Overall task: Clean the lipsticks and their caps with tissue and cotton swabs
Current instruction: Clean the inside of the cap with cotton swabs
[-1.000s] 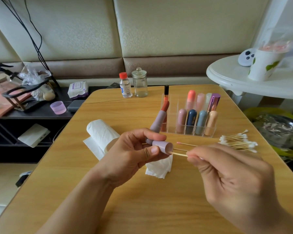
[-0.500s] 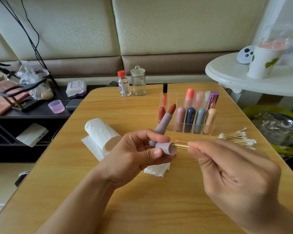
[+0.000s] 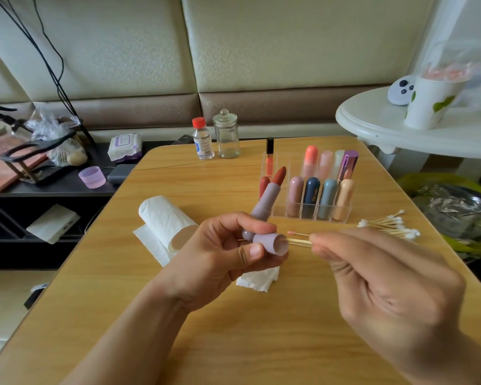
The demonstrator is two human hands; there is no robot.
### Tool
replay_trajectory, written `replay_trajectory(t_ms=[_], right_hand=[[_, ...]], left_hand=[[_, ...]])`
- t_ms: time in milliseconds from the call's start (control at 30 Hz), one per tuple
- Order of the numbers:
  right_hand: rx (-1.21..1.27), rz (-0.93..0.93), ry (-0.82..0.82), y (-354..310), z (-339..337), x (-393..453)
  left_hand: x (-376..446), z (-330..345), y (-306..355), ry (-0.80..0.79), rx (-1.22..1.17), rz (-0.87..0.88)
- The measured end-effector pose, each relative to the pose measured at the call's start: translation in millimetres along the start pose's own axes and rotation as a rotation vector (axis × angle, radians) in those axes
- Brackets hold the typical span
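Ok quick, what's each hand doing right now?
Left hand: holding the open lilac lipstick and its cap.
Right hand: pinching cotton swabs whose ends are at the cap's mouth.

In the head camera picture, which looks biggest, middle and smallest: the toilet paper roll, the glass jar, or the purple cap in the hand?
1. Toilet paper roll
2. Glass jar, though it sits farther away
3. Purple cap, held in the left hand

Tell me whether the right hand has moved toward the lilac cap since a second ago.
Yes. The right hand has moved left, toward the lilac plastic cap; less of the wooden swab sticks now shows between them.
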State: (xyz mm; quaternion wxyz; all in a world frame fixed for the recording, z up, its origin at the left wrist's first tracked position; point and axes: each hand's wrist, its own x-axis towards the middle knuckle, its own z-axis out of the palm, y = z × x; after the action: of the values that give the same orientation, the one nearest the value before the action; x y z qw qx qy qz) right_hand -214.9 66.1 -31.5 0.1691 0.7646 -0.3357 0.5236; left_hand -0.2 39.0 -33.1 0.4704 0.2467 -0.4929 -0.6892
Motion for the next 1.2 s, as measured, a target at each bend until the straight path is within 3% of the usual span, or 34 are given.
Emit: replay_trajectory(t_ms=[167,367,500,633,833,1033,1200], right_hand=[[-0.039,-0.078,-0.048,-2,-1,0],[0.108,0.107,-0.244,3,2,2],[0.015,0.146,-0.406,7,-2,4],[-0.101,0.091,-0.424,4,-1,6],[0.008,0.029,-0.443,2,3,3],[0.119,0.145,-0.325,9,6,0],[0.166,0.120,-0.467,3,8,-2]], left_hand=[[0,-3,2,0.022,0.037,0.041],[1,-7,6,0.083,0.153,0.072],[1,-8,7,0.134,0.239,0.104],[1,-8,7,0.156,0.283,0.094],[2,-8,3,0.180,0.338,0.101],[1,-2,3,0.143,0.360,0.062],[0,-6,4,0.176,0.340,0.068]])
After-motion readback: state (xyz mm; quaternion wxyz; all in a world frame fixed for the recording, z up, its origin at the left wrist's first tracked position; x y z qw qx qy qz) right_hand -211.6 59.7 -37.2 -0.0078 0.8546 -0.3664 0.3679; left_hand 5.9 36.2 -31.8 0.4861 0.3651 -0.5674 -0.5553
